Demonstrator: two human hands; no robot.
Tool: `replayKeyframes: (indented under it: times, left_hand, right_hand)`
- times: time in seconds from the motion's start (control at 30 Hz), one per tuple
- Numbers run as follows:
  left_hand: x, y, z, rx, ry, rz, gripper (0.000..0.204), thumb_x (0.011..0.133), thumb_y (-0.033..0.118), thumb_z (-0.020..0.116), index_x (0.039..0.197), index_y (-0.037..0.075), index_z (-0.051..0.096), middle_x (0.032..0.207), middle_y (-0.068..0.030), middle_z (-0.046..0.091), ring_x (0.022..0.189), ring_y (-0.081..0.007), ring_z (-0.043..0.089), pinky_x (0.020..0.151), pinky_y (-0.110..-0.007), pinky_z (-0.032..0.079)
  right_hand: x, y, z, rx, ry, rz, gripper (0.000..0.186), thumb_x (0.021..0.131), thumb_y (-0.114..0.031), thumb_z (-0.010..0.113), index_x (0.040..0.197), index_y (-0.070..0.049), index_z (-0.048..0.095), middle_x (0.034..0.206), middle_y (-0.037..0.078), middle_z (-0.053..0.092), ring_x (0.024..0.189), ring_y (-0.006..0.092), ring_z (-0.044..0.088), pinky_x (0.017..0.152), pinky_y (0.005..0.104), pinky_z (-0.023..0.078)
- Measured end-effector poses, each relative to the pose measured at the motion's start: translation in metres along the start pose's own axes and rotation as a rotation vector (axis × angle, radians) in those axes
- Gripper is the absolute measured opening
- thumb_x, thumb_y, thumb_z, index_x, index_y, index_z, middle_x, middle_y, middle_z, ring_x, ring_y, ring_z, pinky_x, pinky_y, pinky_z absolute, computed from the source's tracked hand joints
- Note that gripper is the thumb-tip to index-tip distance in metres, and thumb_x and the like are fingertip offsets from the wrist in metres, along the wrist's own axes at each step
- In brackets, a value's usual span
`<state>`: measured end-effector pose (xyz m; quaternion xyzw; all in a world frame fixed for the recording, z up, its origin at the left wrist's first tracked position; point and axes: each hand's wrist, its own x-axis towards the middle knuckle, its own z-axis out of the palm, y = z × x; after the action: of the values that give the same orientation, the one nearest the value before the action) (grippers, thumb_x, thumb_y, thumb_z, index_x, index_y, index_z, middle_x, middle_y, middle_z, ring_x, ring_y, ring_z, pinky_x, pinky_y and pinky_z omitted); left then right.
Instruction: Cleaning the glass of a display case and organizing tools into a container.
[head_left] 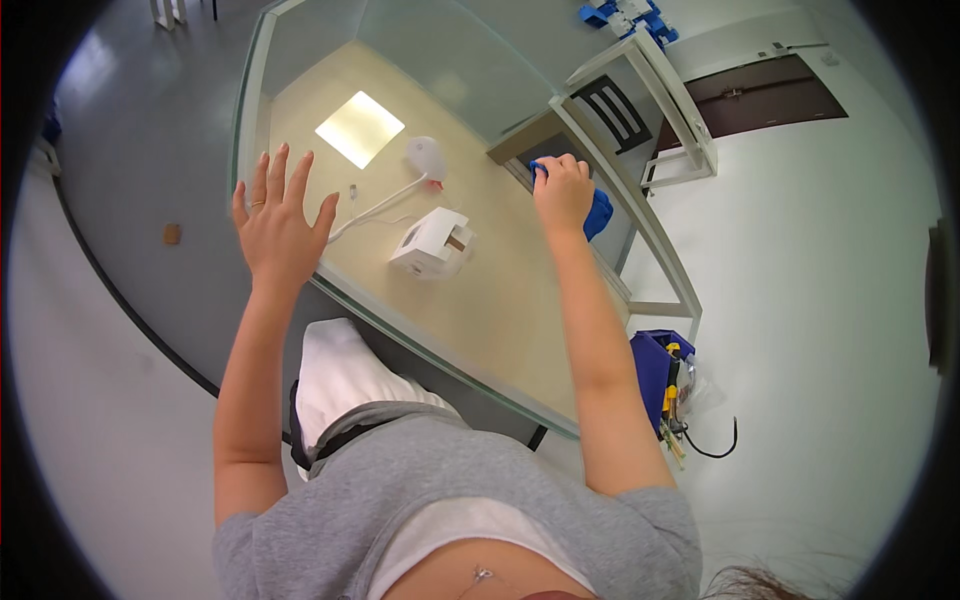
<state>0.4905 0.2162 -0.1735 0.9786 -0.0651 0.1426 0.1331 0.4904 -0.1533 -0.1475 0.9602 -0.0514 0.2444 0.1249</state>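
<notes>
My left hand [280, 222] is raised with its fingers spread, holding nothing, over the near-left glass edge of a pale-topped table [500, 320]. My right hand [565, 195] is closed around a bunched blue cloth [598, 215], which sticks out on both sides of it, by the framed glass panel at the table's right. Between my hands, a white lamp-like thing with a rounded base [425, 158] and a bent white neck lies on the tabletop. Nearer to me sits a white box [433, 243] with a cut-out side. A small clear piece [353, 190] lies close to the neck.
Glass walls with pale frames [249, 95] rise around the table. A bright square patch [360, 129] shows on its far part. At the right, a blue bin [652, 370] holds tools with yellow handles. A white frame [690, 125] stands beyond it. A brown square [172, 234] lies on the floor.
</notes>
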Motion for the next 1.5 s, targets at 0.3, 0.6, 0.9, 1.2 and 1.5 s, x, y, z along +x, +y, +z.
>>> replayKeyframes:
  times: [0.3, 0.6, 0.9, 1.2, 1.5]
  left_hand:
    - [0.002, 0.0, 0.004, -0.037, 0.03, 0.004, 0.05, 0.09, 0.045, 0.056, 0.135, 0.025, 0.052, 0.146, -0.0014, 0.043, 0.139, -0.0204, 0.034, 0.115, -0.044, 0.017]
    - [-0.002, -0.005, 0.004, -0.038, 0.034, -0.019, 0.049, 0.089, 0.045, 0.057, 0.134, 0.024, 0.053, 0.146, -0.001, 0.044, 0.138, -0.0203, 0.035, 0.115, -0.044, 0.018]
    - [-0.001, -0.008, 0.007, -0.042, 0.059, -0.003, 0.048, 0.089, 0.044, 0.058, 0.132, 0.024, 0.055, 0.145, -0.0008, 0.045, 0.138, -0.0198, 0.036, 0.115, -0.043, 0.018]
    - [-0.001, -0.004, 0.002, 0.008, 0.019, -0.002, 0.049, 0.09, 0.047, 0.056, 0.134, 0.027, 0.052, 0.147, 0.0025, 0.042, 0.139, -0.0171, 0.034, 0.115, -0.042, 0.02]
    - [0.0, -0.002, 0.004, -0.006, 0.02, -0.009, 0.048, 0.09, 0.047, 0.055, 0.134, 0.027, 0.053, 0.147, 0.0026, 0.042, 0.139, -0.0174, 0.034, 0.115, -0.042, 0.019]
  right_hand:
    - [0.0, -0.003, -0.004, -0.032, -0.019, -0.03, 0.013, 0.073, -0.019, 0.073, 0.086, -0.018, 0.069, 0.087, -0.001, 0.058, 0.09, 0.0217, 0.055, 0.069, 0.0388, 0.044]
    - [-0.029, -0.013, -0.015, -0.025, -0.091, -0.025, 0.012, 0.075, -0.018, 0.072, 0.086, -0.017, 0.068, 0.088, -0.001, 0.058, 0.09, 0.023, 0.055, 0.07, 0.0407, 0.043]
    - [-0.027, -0.007, -0.014, 0.07, -0.085, -0.07, 0.011, 0.074, -0.016, 0.072, 0.084, -0.017, 0.069, 0.085, -0.002, 0.057, 0.088, 0.0217, 0.054, 0.069, 0.0376, 0.042]
    - [-0.008, -0.008, -0.006, -0.015, -0.037, 0.002, 0.012, 0.073, -0.016, 0.073, 0.084, -0.017, 0.069, 0.086, -0.002, 0.057, 0.087, 0.0206, 0.054, 0.069, 0.0378, 0.042]
    - [-0.006, -0.005, 0.001, 0.011, -0.01, 0.063, 0.011, 0.073, -0.016, 0.073, 0.084, -0.018, 0.07, 0.088, -0.003, 0.057, 0.089, 0.0211, 0.054, 0.071, 0.0383, 0.042]
